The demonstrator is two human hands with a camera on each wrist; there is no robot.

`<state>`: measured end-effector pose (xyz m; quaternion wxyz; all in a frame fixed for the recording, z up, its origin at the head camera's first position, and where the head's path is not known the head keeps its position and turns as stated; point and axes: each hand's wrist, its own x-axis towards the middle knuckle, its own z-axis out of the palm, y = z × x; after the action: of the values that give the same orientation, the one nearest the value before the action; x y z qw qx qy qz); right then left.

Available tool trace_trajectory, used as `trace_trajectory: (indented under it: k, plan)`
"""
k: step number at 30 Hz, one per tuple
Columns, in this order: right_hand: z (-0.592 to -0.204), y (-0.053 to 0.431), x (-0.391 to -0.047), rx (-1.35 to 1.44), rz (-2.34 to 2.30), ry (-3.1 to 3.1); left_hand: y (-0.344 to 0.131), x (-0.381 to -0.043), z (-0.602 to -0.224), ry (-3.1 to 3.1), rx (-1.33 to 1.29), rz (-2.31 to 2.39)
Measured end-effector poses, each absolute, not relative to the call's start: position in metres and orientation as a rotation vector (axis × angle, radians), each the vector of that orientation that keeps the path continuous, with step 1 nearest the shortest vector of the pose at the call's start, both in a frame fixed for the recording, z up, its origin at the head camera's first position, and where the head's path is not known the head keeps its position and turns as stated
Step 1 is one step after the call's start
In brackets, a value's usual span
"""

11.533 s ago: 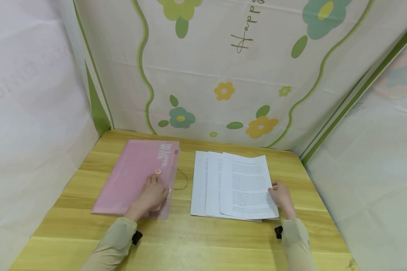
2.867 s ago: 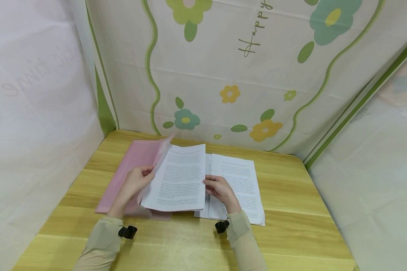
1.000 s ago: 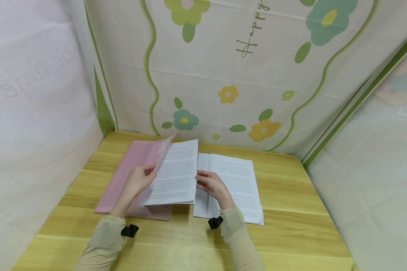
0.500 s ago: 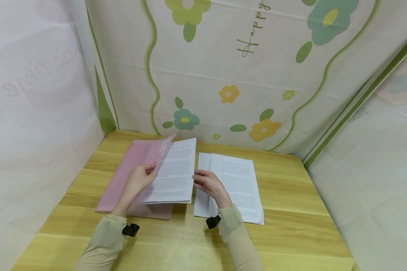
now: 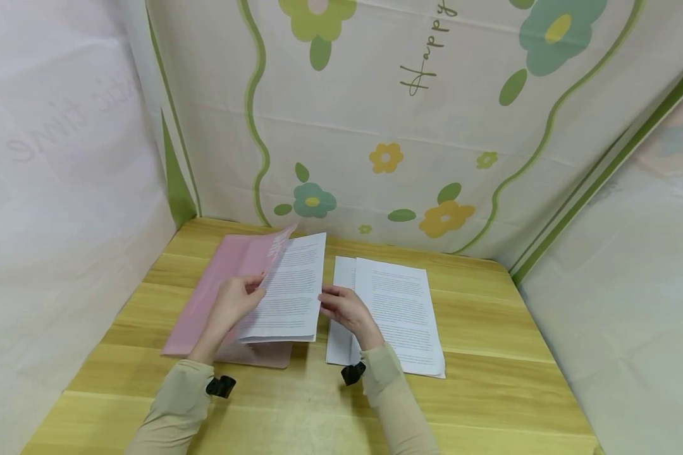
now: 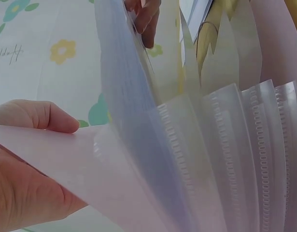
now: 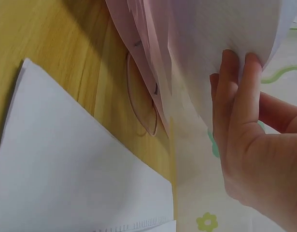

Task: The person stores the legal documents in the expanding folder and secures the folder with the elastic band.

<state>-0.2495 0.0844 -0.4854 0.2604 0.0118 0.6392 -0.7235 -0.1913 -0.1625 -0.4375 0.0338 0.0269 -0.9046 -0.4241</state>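
**Pink folder [image 5: 222,265] held open around white sheets [image 5: 293,297]**

White cloth [image 5: 330,129] is hung as walls behind and beside the wood-patterned table [image 5: 489,379]. The folder is laid flat at the table's left, its opening faced rightward, perhaps so that it can be reached from the loose papers [image 5: 398,316], which are spread in overlapping layers just beside it. The white sheets are tilted up, partly under the raised cover; clear pockets [image 6: 230,145] are fanned out next to them, and which compartment is entered cannot be told. The cover's edge is clamped between the thumb and fingers of the left hand [image 5: 233,303], seemingly so that a gap is left for the paper. The sheets' outer edge is pinched by the right hand [image 5: 347,311], probably so that the stack is held even; its thumb is partly hidden. A thin cord [image 7: 130,92] is looped beside the folder.

"Happy" is printed sideways on the back wall, and "time" is faintly made out at left. The cover's white letters are too foreshortened to be read, and the print on the pages is too small. No brand can be made out.
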Motion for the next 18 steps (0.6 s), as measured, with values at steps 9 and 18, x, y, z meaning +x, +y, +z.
trace_trajectory:
  k: [9, 18]
  plan:
    - [-0.4869, 0.0790, -0.2502, -0.001, -1.940, 1.738, -0.1641, -0.1920, -0.4379, -2.781, 0.104, -1.320]
    - [-0.4870, 0.0825, -0.2511, -0.010, -1.879, 1.831, -0.1656, -0.1930, -0.4368, -2.795, 0.107, -1.348]
